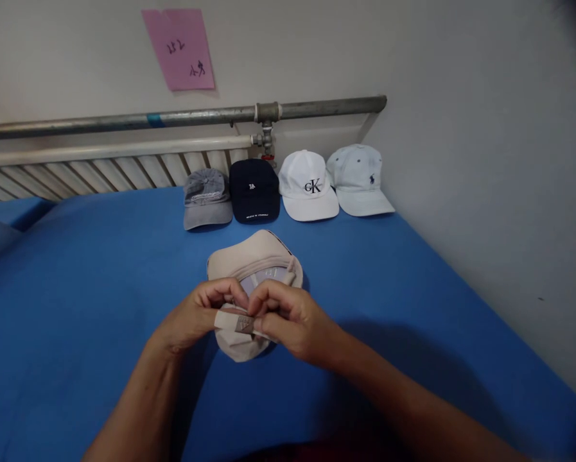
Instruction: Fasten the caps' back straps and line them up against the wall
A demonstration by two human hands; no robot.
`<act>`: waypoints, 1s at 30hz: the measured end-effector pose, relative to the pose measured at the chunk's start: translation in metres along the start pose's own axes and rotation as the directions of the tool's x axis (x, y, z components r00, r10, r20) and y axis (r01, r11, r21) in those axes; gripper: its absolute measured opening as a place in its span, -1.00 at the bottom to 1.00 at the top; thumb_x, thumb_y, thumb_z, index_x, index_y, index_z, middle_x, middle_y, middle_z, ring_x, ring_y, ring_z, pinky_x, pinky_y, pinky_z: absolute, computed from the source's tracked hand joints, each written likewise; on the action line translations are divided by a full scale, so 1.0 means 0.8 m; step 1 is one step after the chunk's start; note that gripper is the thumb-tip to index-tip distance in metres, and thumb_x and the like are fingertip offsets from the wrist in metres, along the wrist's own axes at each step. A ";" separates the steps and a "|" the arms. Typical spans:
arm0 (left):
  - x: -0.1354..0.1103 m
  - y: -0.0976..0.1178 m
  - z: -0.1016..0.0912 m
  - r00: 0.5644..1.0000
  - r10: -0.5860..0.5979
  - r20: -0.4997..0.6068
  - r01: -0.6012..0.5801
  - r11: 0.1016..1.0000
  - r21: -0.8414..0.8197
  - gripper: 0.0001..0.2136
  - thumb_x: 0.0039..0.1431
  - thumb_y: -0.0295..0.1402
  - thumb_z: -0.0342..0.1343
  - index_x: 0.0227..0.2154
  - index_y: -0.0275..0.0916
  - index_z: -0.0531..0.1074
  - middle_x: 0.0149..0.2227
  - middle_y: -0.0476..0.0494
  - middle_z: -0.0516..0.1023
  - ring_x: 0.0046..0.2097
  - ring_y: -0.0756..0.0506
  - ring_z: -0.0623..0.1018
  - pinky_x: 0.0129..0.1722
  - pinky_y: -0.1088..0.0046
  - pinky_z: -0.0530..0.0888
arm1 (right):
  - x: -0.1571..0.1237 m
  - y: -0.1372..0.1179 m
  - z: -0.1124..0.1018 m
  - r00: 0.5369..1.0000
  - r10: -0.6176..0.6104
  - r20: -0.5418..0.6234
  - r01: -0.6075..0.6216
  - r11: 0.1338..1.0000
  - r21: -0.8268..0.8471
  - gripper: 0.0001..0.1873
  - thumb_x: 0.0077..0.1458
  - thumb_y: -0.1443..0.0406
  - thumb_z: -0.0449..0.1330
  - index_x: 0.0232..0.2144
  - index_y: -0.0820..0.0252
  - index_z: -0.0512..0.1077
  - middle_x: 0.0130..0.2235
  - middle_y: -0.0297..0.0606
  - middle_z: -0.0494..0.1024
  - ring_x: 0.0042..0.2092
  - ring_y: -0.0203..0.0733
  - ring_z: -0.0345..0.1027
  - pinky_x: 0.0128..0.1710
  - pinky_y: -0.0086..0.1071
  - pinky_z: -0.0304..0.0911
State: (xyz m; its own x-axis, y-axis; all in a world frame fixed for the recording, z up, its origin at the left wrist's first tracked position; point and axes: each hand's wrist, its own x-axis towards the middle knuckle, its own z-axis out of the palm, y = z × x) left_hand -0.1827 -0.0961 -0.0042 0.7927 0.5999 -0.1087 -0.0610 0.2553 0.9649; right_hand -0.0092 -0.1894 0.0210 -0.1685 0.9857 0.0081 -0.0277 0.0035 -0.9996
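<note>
A beige baseball cap (256, 251) lies upside down on the blue bed cover, its brim pointing away from me and its lining showing. Both hands are at the back strap (226, 320), which carries a small grey-brown buckle (244, 324). My left hand (201, 312) is closed on the strap's left part, thumb below and fingers bent over it. My right hand (290, 317) pinches the strap just right of the buckle. The fingers hide part of the strap and the cap's inside.
Behind stand a grey cap (207, 199), a navy cap (253, 192), a white cap (307, 186) and a pale cap (361, 181) in a row. A radiator (138, 170), metal pipe (201, 117) and pink paper (182, 51) are at the back wall. A grey wall (490, 160) bounds the right.
</note>
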 end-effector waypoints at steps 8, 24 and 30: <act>0.006 -0.004 0.002 0.998 0.056 0.007 -0.056 0.998 -0.043 -0.80 -0.05 -0.42 0.35 -0.40 -0.24 0.41 -0.50 0.07 0.49 -0.50 0.11 0.41 -0.49 0.67 0.31 | -0.006 0.005 0.002 0.892 -0.451 0.015 0.371 0.715 -0.593 -0.71 0.02 0.31 0.28 -0.16 0.22 0.39 -0.29 -0.28 0.53 -0.30 -0.24 0.35 -0.26 -0.35 0.25; -0.021 0.028 -0.010 0.914 0.180 0.364 -0.302 0.901 0.313 -0.77 0.26 -0.33 0.07 -0.51 -0.28 0.38 -0.40 -0.05 0.39 -0.33 -0.01 0.39 -0.31 0.47 0.34 | -0.014 -0.009 0.006 0.779 -0.579 0.240 0.471 0.289 -0.833 -0.83 0.13 0.33 0.18 -0.21 0.32 0.43 -0.19 -0.16 0.53 -0.19 -0.16 0.36 -0.16 -0.30 0.28; -0.019 0.030 -0.013 0.883 0.134 0.450 -0.312 0.883 0.350 -0.75 0.26 -0.29 0.06 -0.50 -0.28 0.41 -0.35 -0.09 0.42 -0.28 -0.04 0.42 -0.24 0.42 0.36 | -0.013 -0.005 0.007 0.744 -0.561 0.364 0.529 0.159 -0.834 -0.82 0.16 0.37 0.07 -0.23 0.36 0.42 -0.25 -0.14 0.51 -0.23 -0.15 0.36 -0.25 -0.30 0.30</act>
State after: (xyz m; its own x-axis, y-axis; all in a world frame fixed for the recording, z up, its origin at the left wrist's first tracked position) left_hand -0.2022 -0.0912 0.0184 0.9645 0.2233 0.1412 -0.0895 -0.2269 0.9698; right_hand -0.0133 -0.2004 0.0249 -0.4689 0.6695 0.5762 0.7281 0.6622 -0.1771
